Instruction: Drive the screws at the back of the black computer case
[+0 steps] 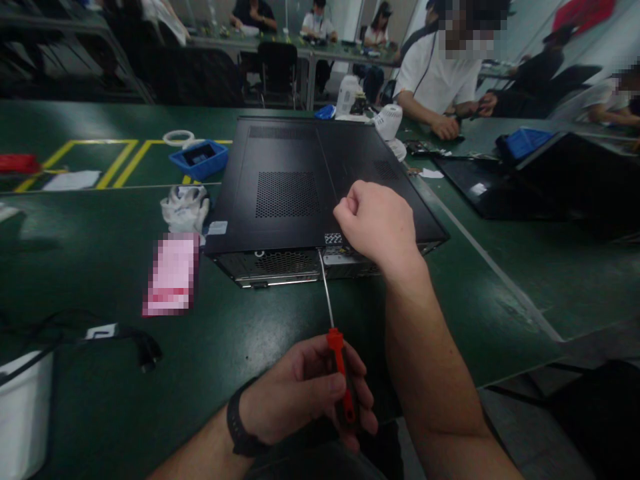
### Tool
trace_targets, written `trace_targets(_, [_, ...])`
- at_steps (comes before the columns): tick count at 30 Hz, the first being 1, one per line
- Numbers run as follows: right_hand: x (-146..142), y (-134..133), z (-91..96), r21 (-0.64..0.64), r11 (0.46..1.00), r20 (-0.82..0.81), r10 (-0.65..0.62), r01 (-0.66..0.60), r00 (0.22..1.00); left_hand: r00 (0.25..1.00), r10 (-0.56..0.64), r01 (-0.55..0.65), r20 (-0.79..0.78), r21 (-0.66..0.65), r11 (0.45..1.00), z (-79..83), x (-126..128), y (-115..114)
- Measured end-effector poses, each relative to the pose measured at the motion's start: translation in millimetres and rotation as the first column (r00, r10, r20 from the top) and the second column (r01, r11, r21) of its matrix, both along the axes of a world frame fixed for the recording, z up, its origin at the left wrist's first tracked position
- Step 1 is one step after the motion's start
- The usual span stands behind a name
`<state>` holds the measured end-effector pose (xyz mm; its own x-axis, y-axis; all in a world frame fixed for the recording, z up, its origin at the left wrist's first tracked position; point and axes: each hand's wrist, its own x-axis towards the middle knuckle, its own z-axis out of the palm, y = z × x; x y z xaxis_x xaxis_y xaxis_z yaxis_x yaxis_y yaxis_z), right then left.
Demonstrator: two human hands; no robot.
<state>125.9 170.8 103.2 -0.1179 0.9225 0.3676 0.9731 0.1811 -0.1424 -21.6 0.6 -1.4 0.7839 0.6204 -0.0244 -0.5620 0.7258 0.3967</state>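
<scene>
A black computer case [300,180] lies flat on the green table [90,267], its rear panel facing me. My left hand [305,390] is closed around the red and black handle of a screwdriver [336,353]. The thin metal shaft runs up to the rear edge of the case, where its tip touches. My right hand [377,223] rests as a loose fist on the case's near right corner, fingers curled; nothing shows inside them.
White gloves [185,207] and a blue bin [199,159] lie left of the case. A pink blurred card [171,273], a black cable with plug [145,353] and a white container [23,413] sit nearer left. Other people work at the far right and back tables.
</scene>
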Motion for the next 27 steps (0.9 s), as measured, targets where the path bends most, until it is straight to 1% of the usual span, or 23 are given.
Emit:
trace_targets(4, [0, 0, -0.5, 0.006, 1.000, 0.001, 0.002, -0.002, 1.000, 1.000, -0.016, 0.016, -0.003, -0.013, 1.000, 4.3, -1, 0])
trace_targets(10, [0, -1, -0.4, 0.016, 1.000, -0.005, 0.006, -0.006, 1.000, 0.998, 0.032, -0.033, 0.053, 0.032, 0.999, -6.0, 3, -1])
trace_targets(12, [1, -1, -0.2, 0.014, 1.000, -0.006, 0.011, -0.011, 1.000, 0.997, 0.034, -0.037, 0.073, 0.041, 0.998, -7.2, 3, -1])
trace_targets(17, [0, 0, -0.6, 0.012, 1.000, -0.007, 0.011, -0.011, 1.000, 0.998, 0.005, -0.004, 0.065, -0.010, 1.000, 1.7, 1, -1])
trace_targets(20, [0, 0, -0.7, 0.014, 1.000, -0.008, 0.013, -0.013, 1.000, 0.998, -0.017, 0.018, 0.053, -0.015, 1.000, 5.3, -1, 0])
trace_targets(27, [0, -1, -0.2, 0.010, 1.000, 0.001, 0.006, -0.006, 1.000, 0.998, 0.026, -0.027, 0.058, 0.019, 0.999, -4.7, 3, 0])
